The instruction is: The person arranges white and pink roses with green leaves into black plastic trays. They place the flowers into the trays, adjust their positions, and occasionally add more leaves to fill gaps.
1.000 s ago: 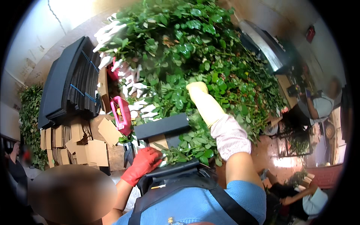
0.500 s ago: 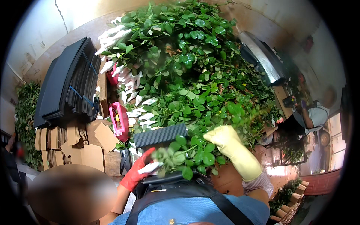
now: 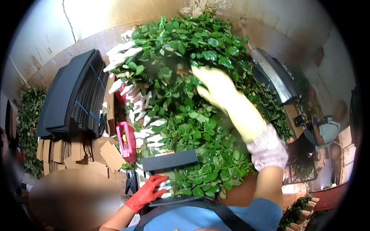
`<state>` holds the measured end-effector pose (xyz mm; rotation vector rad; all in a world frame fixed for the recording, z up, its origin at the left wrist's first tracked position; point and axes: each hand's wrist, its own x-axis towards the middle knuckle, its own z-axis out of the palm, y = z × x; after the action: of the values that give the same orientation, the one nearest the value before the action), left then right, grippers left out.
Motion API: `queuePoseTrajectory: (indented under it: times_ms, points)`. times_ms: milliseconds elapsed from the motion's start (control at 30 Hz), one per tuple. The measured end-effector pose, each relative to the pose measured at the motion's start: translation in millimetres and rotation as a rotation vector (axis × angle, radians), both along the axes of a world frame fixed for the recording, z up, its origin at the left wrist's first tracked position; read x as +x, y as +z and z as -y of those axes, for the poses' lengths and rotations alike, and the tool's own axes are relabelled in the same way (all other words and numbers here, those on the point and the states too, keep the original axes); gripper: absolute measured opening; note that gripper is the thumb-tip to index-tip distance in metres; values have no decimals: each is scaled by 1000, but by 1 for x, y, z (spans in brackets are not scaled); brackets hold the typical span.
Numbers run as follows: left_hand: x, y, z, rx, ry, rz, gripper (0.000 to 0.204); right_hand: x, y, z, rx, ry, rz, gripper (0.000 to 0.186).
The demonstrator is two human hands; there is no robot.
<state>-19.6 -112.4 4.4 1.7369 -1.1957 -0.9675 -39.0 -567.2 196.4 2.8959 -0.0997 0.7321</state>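
1. Green, glossy-leaved cut stems, heaped in a big mound [image 3: 185,96], fill the middle of the view. Pale paper-wrapped flower heads [image 3: 127,50] stick out along the mound's left edge.
2. Right hand [image 3: 217,86], in a pale yellow rubber glove over a striped knit cuff [image 3: 267,148], is up over the top of the mound with fingers spread, released, gripping nothing. It is blurred; whether it touches the leaves, cannot tell.
3. Left hand [image 3: 148,190], in a red glove, is low at the near edge of the pile. Its fingers are curled round the white-wrapped ends of a small bundle of stems [image 3: 163,186], just beside a dark flat board [image 3: 169,159] lying on the foliage.
4. Handling, as a judgement: the stems look light one by one but bulky and springy in the mass. Leaves are soft, likely to tear or snag, and the wrapped heads look fragile. Best hold would be on the bare lower stems, gathered together, not on heads or leaves.
5. Surroundings: a stack of dark flat sheets tied with blue straps [image 3: 73,96] at left; folded brown cardboard pieces [image 3: 65,150] below it; a pink-framed handheld tool [image 3: 125,140] between cardboard and greenery.
6. Far right, another person in a grey top [image 3: 327,129] works at a separate worktop [image 3: 295,115], well apart.
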Motion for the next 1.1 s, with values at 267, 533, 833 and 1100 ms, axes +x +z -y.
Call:
queuePoseTrajectory:
  times_ms: [267,533,833,1100]
  points:
    - [3,-4,1,44,-67,202,69,227,62,70,104,-435,-320,52]
    - [0,5,1,110,-35,114,72,206,10,41,-106,-342,-215,18]
    - [1,0,3,47,-30,197,72,166,90,-18,-180,-445,-474,29]
    - [0,-9,4,-18,-44,176,73,174,-82,-21,-302,-844,-715,24]
